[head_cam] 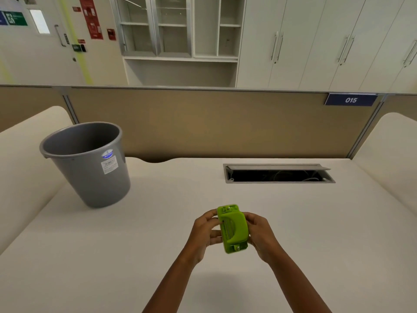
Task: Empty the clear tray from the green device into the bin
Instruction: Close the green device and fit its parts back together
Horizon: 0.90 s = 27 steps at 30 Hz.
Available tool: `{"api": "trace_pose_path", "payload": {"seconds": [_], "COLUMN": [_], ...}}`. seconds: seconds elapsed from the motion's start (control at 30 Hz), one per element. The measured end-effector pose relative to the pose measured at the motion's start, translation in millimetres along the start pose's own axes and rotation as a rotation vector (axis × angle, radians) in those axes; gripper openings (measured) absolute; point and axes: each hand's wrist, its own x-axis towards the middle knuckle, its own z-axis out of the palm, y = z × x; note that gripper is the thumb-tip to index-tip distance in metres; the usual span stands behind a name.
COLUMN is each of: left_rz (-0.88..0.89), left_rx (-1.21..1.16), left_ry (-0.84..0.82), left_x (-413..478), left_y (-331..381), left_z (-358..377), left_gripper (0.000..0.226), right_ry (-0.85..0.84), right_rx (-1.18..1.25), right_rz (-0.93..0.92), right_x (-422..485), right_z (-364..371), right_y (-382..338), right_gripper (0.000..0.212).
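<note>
Holding the green hole punch [233, 229] above the near part of the white desk [316, 222], the person has both hands wrapped on it: the left hand [206, 232] grips its left side with fingers curled round the edge, and the right hand [259, 233] clasps the right side, so neither hand is free. The punch is lifted clear of the desktop, tilted with its handle facing up toward the camera and one end pointing away. The clear tray cannot be made out from this angle; it is probably on the underside, turned away from view, and seems not yet detached. The step in hand looks like getting a purchase on that tray, and doing it well means keeping the punch level while one hand steadies the body and the other slides or pries the tray off, so that no paper scraps spill onto the desk. Better still would be to carry the punch over the bin before releasing it. Farther off to the left, the grey plastic bin [90, 163] stands upright on the desk, mouth open, well apart from the hands. To the right at the back lies an open cable hatch [278, 173], worth avoiding with loose scraps.
</note>
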Motion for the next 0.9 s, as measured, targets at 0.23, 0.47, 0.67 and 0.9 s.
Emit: {"api": "trace_pose_path", "payload": {"seconds": [0.23, 0.47, 0.67, 0.9], "left_rz": [0.037, 0.026, 0.112, 0.098], "left_rx": [0.065, -0.020, 0.001, 0.009], "left_ry": [0.052, 0.122, 0.254, 0.145], "left_x": [6.2, 7.8, 7.4, 0.6], "left_y": [8.7, 10.1, 9.0, 11.8], "left_z": [-4.0, -3.2, 6.4, 10.0], "left_gripper": [0.019, 0.022, 0.025, 0.023], "right_ry": [0.030, 0.014, 0.022, 0.053], "right_rx": [-0.075, -0.152, -0.243, -0.134], "right_rz": [-0.083, -0.146, -0.165, -0.133], "right_x": [-1.7, -4.0, -2.7, -0.6], "right_z": [0.4, -1.1, 1.4, -2.4], "right_y": [0.3, -5.1, -3.9, -5.0], "right_gripper": [0.021, 0.023, 0.020, 0.022]}}
